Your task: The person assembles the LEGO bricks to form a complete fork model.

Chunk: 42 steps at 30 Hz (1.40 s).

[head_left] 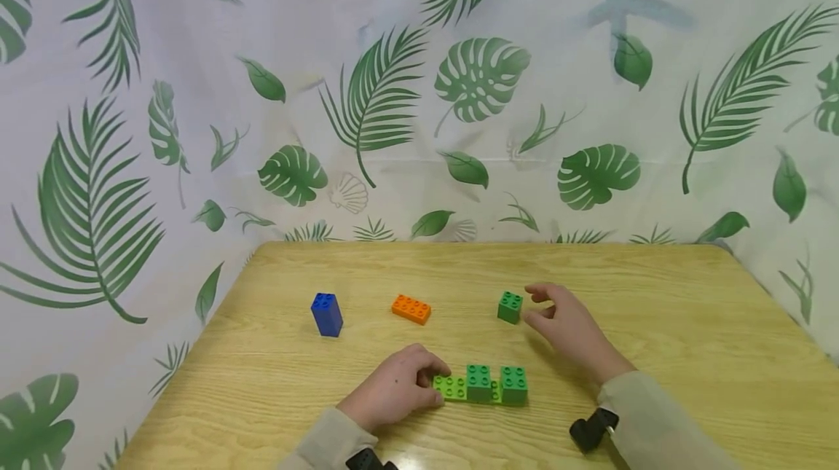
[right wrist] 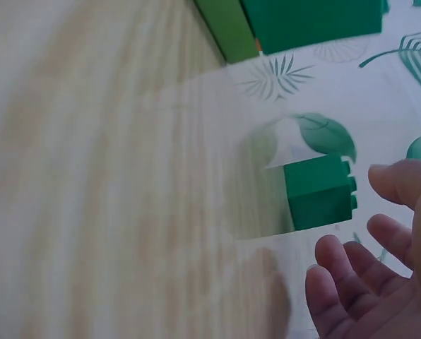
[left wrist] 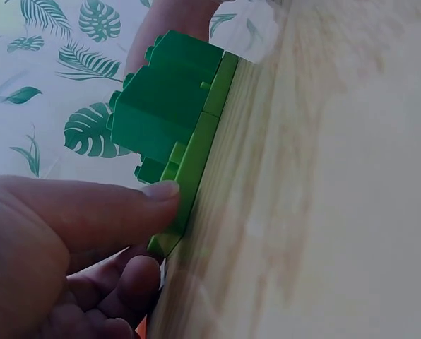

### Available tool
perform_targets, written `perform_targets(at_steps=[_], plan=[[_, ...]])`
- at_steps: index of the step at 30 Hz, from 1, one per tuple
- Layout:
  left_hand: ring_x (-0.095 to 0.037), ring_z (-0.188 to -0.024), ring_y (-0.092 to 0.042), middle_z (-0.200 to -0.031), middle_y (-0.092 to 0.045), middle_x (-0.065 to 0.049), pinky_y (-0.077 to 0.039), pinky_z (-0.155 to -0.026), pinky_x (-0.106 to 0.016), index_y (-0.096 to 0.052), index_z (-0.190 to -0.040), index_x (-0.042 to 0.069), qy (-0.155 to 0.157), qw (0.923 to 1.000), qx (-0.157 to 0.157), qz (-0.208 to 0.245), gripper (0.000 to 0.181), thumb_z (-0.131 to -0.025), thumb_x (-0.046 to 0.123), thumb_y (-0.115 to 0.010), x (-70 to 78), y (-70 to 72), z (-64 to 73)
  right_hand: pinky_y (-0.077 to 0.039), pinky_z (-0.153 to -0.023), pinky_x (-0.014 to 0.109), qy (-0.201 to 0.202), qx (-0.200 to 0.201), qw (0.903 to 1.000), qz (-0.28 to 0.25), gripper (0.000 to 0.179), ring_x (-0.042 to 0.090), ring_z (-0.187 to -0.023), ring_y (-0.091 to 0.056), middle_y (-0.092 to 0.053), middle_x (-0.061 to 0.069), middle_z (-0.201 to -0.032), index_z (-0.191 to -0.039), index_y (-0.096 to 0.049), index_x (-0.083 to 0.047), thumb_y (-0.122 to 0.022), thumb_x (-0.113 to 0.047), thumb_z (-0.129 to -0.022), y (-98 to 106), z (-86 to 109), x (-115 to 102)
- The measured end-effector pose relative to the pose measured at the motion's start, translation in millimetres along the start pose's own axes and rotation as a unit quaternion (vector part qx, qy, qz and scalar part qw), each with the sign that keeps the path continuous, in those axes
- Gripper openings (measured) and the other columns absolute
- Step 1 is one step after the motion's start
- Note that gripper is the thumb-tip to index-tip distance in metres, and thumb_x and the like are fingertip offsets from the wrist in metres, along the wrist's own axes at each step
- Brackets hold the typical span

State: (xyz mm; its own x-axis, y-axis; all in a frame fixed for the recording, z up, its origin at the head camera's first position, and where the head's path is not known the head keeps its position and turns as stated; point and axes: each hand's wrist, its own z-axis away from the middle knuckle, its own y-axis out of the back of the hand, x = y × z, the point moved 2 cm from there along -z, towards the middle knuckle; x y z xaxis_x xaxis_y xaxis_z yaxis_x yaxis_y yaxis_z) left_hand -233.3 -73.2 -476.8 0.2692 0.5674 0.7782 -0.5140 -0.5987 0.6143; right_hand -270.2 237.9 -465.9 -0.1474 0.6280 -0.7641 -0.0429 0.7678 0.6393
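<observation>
My left hand (head_left: pixel 395 388) pinches the left end of a light green base (head_left: pixel 449 388) lying on the table. Two dark green bricks, one in the middle (head_left: pixel 478 385) and one at the right end (head_left: pixel 514 387), stand on it with a small gap between them. In the left wrist view the thumb (left wrist: pixel 136 205) lies along the base's edge, and a seam shows the base is two pieces end to end. A loose green brick (head_left: pixel 510 307) sits studs up behind the base. Beside it hovers my right hand (head_left: pixel 569 326), thumb and fingers apart and holding nothing.
An orange brick (head_left: pixel 411 309) lies behind the left hand. Farther left stands a tall blue brick or stack (head_left: pixel 327 315). The wooden table (head_left: pixel 688 324) ends at a leaf-patterned cloth (head_left: pixel 406 200) at the back and sides.
</observation>
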Motion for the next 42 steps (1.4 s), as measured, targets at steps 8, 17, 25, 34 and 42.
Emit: perform_targets(at_steps=[8,17,25,34,42], plan=[[-0.011,-0.086,-0.055,-0.099,-0.058,0.008,-0.047,-0.077,-0.030,-0.072,-0.119,0.025,0.002,0.9999,-0.008,0.011,0.029,-0.090,0.022,-0.079,-1.6,2.6,-1.0,-0.054,-0.084,0.044,0.007,-0.023,0.9996,0.013,0.059,0.031,-0.110,-0.062,-0.055,0.018,-0.133,-0.145,-0.049,-0.005,-0.067,-0.037,-0.099,-6,-18.6,6],[-0.012,-0.087,-0.056,-0.099,-0.060,0.008,-0.046,-0.077,-0.030,-0.072,-0.118,0.025,0.013,0.9994,-0.015,0.027,0.029,-0.090,0.020,-0.079,-4.4,4.7,1.1,-0.052,-0.085,0.045,0.004,-0.029,0.9989,0.037,0.045,0.026,-0.104,-0.063,-0.062,0.010,-0.121,-0.139,-0.055,-0.008,-0.065,-0.029,-0.101,-11,-20.7,6],[-0.012,-0.086,-0.056,-0.098,-0.061,0.008,-0.047,-0.076,-0.030,-0.072,-0.116,0.023,0.012,0.9994,-0.005,0.034,0.029,-0.089,0.016,-0.079,-4.9,5.0,-0.6,-0.051,-0.088,0.049,0.005,-0.029,0.9983,0.050,0.047,0.028,-0.106,-0.062,-0.062,0.012,-0.123,-0.140,-0.055,-0.004,-0.064,-0.028,-0.100,-9,-19.5,1],[-0.011,-0.085,-0.056,-0.096,-0.061,0.008,-0.047,-0.077,-0.029,-0.072,-0.115,0.022,0.002,0.9995,-0.001,0.030,0.029,-0.088,0.015,-0.080,-5.6,3.5,-1.8,-0.049,-0.085,0.046,0.012,-0.015,0.9984,0.053,0.039,0.027,-0.101,-0.059,-0.061,0.011,-0.118,-0.135,-0.058,-0.002,-0.053,-0.023,-0.102,-8,-14.7,-4],[-0.011,-0.085,-0.056,-0.096,-0.061,0.007,-0.047,-0.077,-0.029,-0.071,-0.115,0.022,0.009,0.9996,0.001,0.027,0.029,-0.088,0.015,-0.080,-3.9,3.2,-1.9,-0.051,-0.081,0.042,0.048,-0.006,0.9973,0.055,0.045,0.018,-0.095,-0.061,-0.065,0.000,-0.106,-0.133,-0.062,-0.007,-0.060,-0.040,-0.102,-8,0.5,-27]])
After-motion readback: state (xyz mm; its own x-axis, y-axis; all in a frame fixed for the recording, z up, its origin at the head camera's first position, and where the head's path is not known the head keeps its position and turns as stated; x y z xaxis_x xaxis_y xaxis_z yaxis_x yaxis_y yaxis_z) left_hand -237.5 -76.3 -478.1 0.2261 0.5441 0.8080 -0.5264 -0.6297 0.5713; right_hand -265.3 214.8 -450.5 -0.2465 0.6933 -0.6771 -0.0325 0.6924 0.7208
